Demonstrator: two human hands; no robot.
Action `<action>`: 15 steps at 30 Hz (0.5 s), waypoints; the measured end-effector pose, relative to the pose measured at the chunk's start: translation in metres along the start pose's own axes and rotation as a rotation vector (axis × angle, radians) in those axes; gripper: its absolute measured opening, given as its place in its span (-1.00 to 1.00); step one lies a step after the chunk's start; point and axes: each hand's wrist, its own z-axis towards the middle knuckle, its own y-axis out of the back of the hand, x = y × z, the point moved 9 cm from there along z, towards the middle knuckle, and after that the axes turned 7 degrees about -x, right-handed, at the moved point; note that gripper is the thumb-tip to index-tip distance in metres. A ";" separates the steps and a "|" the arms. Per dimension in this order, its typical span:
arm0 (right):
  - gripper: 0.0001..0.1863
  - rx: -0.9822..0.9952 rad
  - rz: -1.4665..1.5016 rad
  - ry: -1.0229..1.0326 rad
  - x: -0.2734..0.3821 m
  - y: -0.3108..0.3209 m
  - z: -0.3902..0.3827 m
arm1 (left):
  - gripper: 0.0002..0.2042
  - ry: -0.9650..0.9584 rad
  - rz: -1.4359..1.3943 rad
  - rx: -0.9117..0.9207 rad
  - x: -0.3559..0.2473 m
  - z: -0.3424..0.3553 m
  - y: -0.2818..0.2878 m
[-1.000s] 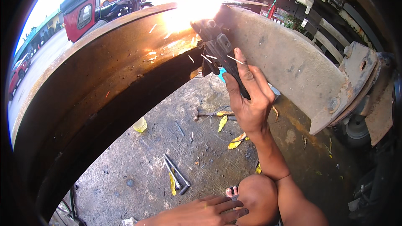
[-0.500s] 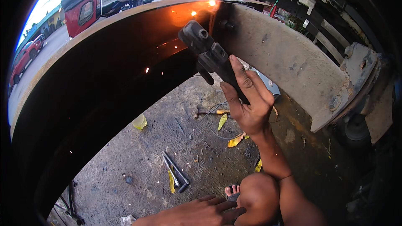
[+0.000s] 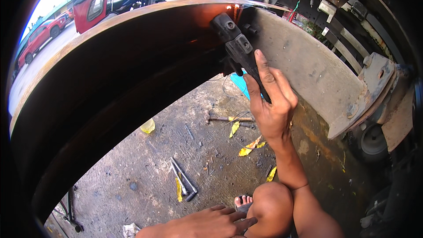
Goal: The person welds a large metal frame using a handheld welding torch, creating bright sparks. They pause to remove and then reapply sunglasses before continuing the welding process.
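Observation:
My right hand (image 3: 276, 103) grips a black welding electrode holder (image 3: 238, 43), index finger stretched along its side. The holder's head is raised before the inner face of a large curved steel band (image 3: 119, 57), close to its upper rim. Two small bright spots (image 3: 232, 7) glow there, with an orange patch around them; whether an electrode touches the steel I cannot tell. Low in the view, my left hand (image 3: 207, 224) lies palm down beside my bent knee (image 3: 273, 202), fingers extended and holding nothing.
On the concrete floor lie a hammer (image 3: 220, 118), two metal bars (image 3: 184, 178), a thin cable (image 3: 233, 136) and yellow leaves (image 3: 251, 146). A grey steel plate (image 3: 304, 57) with a bolted bracket (image 3: 374, 83) stands at right. A red covered vehicle (image 3: 92, 9) is beyond the band.
The bright arc and flying sparks have died down to a dim glow. My right hand has moved slightly right with the electrode holder. My left hand stays nearly in place.

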 end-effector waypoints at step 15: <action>-0.42 0.039 -0.008 -0.110 0.001 -0.003 -0.002 | -0.44 -0.053 0.038 -0.052 -0.002 -0.001 0.002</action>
